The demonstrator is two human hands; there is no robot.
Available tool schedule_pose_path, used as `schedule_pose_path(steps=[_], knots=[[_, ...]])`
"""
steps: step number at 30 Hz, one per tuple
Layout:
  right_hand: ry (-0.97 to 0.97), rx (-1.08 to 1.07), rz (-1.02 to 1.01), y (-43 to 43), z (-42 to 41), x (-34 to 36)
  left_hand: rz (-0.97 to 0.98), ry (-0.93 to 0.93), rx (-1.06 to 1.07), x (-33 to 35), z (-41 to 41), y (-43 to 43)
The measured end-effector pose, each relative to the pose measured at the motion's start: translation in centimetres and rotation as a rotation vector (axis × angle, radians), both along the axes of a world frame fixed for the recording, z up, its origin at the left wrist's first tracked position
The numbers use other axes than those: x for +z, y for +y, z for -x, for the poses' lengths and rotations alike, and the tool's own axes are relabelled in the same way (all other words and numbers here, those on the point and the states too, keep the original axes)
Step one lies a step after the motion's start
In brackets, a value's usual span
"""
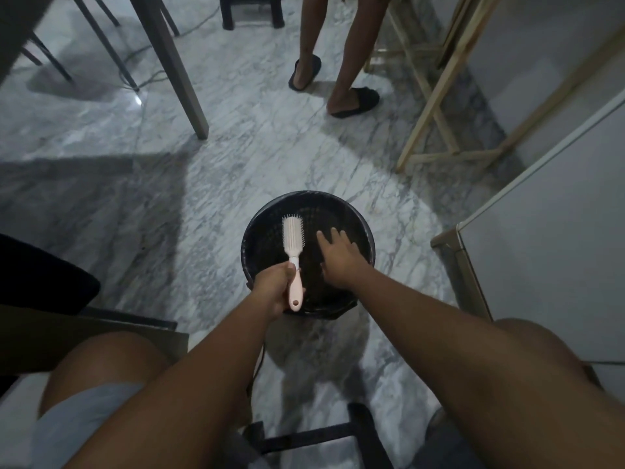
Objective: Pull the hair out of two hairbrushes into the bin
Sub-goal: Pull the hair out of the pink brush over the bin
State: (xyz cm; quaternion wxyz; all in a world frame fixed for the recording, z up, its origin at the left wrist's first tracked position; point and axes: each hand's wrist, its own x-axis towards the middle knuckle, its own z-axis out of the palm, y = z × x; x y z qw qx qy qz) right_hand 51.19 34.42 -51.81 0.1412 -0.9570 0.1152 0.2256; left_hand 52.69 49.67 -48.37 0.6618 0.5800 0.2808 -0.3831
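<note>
Head view: a round black bin (367,228) stands on the marble floor (209,184) straight ahead of the seated person's knees. The left hand (274,288) is over the bin's near rim, its fingers (290,269) wrapped around the handle of a pale pink hairbrush (293,247). The brush head reaches out over the bin's opening, bristles turned toward the right. Whether any hair is caught in the bristles is too fine to make out in the dim light. The right hand (340,260) hovers over the bin's right half, palm down, fingers spread and holding nothing. The bin's inside is dark, so what lies in it cannot be told; both hands cover part of its near rim. Only one hairbrush shows. Beyond the bin, another person's legs in black slippers (356,102) stand on the floor, cut off above the knee by the top edge. A table leg (176,67) rises left of them.
</note>
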Motion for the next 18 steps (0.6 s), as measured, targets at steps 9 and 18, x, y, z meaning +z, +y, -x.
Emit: schedule_pose_path(steps=[9, 18], knots=[[0.044, 0.002, -0.026, -0.3, -1.1, -2.7, -0.094, 0.069, -0.038, -2.8, -1.1, -0.4], [0.026, 0.007, -0.059, -1.0, -2.5, -1.9, -0.092, 0.079, -0.008, -2.3, -2.6, -1.3]])
